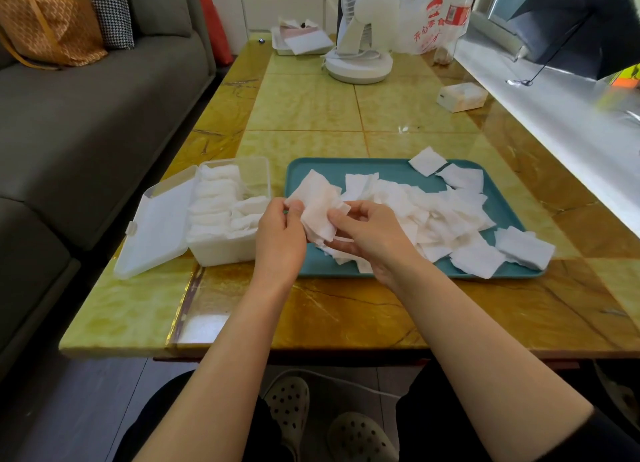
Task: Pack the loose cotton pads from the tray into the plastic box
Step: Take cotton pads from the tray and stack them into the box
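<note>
Yellow table (311, 108): thin white square cotton pads (436, 216), loosely heaped.

Fan (358, 29); sofa (86, 115); black umbrella (585, 29)

Soft cotton on hard gloss

Between the fingers (337, 217) the cotton pads (317, 202) look matt, fibrous and limp. Beyond the fingers, the teal tray (391, 169) is smooth plastic with a dull sheen. Left of the fingers, the plastic box (225, 250) is frosted and translucent. Nearer than the fingers, the marbled tabletop (346, 319) is polished and throws bright reflections.
</note>
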{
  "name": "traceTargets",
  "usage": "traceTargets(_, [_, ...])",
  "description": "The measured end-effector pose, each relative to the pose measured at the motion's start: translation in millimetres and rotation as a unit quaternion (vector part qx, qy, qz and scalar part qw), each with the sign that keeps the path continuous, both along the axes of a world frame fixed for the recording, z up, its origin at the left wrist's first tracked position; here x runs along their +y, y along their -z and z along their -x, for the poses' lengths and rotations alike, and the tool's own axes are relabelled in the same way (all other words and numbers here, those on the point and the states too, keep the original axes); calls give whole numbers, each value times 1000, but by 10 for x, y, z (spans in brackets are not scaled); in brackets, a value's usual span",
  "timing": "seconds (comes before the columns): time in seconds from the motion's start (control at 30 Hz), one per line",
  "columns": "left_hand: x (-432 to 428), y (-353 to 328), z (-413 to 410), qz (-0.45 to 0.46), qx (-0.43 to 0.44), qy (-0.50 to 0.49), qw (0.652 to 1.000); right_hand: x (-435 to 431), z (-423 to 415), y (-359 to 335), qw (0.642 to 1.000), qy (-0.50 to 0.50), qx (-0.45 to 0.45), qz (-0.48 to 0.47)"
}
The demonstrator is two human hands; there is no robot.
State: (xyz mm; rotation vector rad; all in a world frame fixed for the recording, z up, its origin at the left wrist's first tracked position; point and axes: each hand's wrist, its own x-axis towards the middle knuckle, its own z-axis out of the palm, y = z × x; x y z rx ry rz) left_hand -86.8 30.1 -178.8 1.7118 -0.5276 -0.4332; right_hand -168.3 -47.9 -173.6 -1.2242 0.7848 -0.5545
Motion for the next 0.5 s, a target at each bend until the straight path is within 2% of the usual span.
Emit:
traceTargets(0.27, [16,-34,17,47,74,24,996,-17,29,-11,998,-9,45,39])
traceTargets(0.5, [22,-24,15,50,48,15,997,-12,-13,11,998,7,52,18])
